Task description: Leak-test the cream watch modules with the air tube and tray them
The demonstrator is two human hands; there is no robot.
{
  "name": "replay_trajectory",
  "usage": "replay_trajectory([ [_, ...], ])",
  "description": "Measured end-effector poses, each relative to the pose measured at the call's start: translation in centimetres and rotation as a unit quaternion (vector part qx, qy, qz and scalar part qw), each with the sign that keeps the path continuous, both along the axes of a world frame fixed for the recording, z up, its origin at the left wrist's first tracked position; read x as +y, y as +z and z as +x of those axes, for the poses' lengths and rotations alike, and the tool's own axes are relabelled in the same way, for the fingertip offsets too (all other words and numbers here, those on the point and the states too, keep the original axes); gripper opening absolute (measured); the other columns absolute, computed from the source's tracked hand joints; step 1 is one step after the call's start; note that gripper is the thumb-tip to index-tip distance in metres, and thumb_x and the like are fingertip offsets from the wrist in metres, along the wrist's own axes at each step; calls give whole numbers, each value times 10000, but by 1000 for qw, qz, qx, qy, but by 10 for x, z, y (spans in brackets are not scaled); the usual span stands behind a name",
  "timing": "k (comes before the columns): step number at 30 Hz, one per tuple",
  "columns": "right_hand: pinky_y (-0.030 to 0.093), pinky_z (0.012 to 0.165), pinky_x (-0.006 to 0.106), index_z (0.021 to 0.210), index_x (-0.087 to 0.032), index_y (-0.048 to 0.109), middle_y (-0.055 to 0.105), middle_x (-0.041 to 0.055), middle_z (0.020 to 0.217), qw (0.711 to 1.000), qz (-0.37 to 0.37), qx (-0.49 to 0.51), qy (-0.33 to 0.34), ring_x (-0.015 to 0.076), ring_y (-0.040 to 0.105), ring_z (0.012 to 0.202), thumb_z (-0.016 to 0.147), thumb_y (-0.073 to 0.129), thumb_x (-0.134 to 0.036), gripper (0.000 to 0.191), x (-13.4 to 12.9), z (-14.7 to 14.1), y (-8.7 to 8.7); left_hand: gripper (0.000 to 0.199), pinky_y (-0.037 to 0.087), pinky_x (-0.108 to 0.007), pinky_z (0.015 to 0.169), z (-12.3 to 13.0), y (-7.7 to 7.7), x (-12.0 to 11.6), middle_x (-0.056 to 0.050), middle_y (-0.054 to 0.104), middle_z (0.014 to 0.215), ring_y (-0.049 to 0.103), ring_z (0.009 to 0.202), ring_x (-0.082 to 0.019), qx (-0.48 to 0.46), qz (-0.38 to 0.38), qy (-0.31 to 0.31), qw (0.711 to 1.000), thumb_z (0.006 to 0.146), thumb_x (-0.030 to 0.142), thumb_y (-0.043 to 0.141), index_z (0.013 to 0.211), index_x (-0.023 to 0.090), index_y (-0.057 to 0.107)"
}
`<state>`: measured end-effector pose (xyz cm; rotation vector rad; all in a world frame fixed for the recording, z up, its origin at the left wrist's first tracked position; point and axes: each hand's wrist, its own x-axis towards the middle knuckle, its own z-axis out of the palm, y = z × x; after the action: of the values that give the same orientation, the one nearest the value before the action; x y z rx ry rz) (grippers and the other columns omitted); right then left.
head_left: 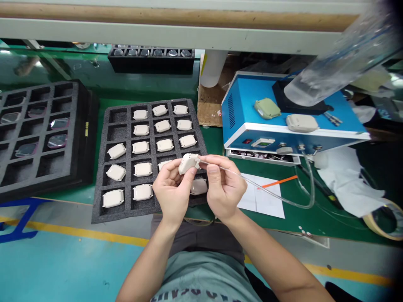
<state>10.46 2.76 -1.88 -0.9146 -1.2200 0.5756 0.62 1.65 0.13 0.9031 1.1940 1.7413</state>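
My left hand (172, 191) is closed around a cream watch case (187, 162), held tilted above the grey foam tray (129, 176). In my right hand (224, 188), thumb and fingers pinch a thin clear tube (267, 197). Its tip meets the right end of the case; whether it touches or goes in, I cannot tell. From there the tube loops back to the front of a blue box-shaped machine (248, 100). Several more cream cases, such as this case (142, 169), lie in the tray's compartments. A greyer case (199, 187) sits partly behind my hands.
Left of the tray stands a stack of black foam trays (86, 138) with clear lens-like pieces. On the machine rest a green case (267, 108), a beige case (302, 123) and a clear cylinder (310, 84). Paper (273, 203), an orange strip (277, 182) and a tape roll (373, 224) lie right.
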Motion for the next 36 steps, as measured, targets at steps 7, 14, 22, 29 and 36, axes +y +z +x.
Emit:
replay_trajectory([
  [7, 692, 816, 389, 1113, -268, 745, 772, 66, 1072, 1000, 3, 2, 4, 223, 757, 1017, 1032, 615, -253, 155, 0, 0, 0, 278, 667, -281, 821, 0, 1, -1, -79, 843, 990, 827, 896, -220, 16, -5, 4, 1000, 782, 219, 904, 1012, 167, 758],
  [14, 695, 815, 427, 1087, -273, 735, 759, 79, 1080, 1000, -6, 1, 5, 243, 753, 1036, 1039, 600, -285, 145, 0, 0, 0, 295, 669, -309, 828, 0, 1, -2, -85, 839, 994, 824, 905, -236, 32, -17, 7, 999, 779, 265, 906, 1014, 170, 757],
  [22, 683, 871, 429, 1091, -268, 734, 762, 79, 1083, 1000, 0, -5, 7, 239, 748, 1056, 1034, 600, -267, 146, 2, 0, 0, 295, 664, -278, 801, -1, 2, 1, -74, 837, 962, 822, 868, -220, 38, -17, 14, 999, 763, 265, 917, 997, 167, 766],
  [29, 667, 893, 401, 1083, -245, 733, 765, 79, 1071, 1000, 3, -9, 11, 213, 751, 1026, 1043, 581, -258, 158, 7, -1, 3, 311, 665, -263, 804, -2, 0, 6, -65, 837, 955, 822, 852, -206, 46, 0, 31, 998, 749, 227, 922, 1007, 162, 762],
  [36, 659, 887, 388, 1065, -244, 734, 768, 74, 1053, 1000, 15, -4, 11, 202, 747, 1013, 1038, 584, -244, 152, 8, -2, 5, 305, 656, -224, 799, -3, 1, 5, -53, 843, 943, 821, 837, -178, 42, 6, 32, 999, 741, 192, 922, 1002, 169, 765],
])
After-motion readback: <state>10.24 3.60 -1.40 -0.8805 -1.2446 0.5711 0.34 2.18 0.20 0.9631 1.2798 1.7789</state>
